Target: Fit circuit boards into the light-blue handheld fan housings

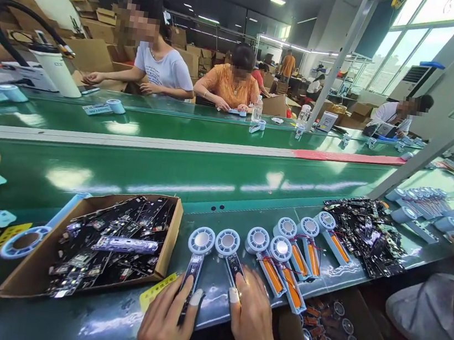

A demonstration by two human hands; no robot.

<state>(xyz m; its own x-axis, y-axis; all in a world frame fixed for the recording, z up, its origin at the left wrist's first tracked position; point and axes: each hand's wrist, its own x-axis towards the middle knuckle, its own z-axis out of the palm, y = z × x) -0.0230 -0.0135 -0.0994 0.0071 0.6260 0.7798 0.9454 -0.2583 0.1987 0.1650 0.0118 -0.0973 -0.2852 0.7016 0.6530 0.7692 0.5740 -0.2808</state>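
Observation:
My left hand (165, 321) grips the handle of a light-blue handheld fan (201, 240), its fingers and thumb along both sides. A black circuit board (194, 269) lies in that handle. Beside it, my right hand (253, 313) holds the handle of a second blue fan (227, 242), which also carries a black board (234, 264). Both thumbs wear white finger covers. Right of my hands lie several fan bodies (258, 240) with orange battery cells (270, 275) and thin red wires showing. The lower ends of both held handles are partly hidden by my fingers.
A cardboard box (173, 241) of circuit boards stands at left, with a blue fan shell (25, 244) beside it. Loose boards (369, 233) are heaped at right. Beyond runs a green conveyor (193, 174). Co-workers sit across and at both sides; an open box (293, 335) stands below the edge.

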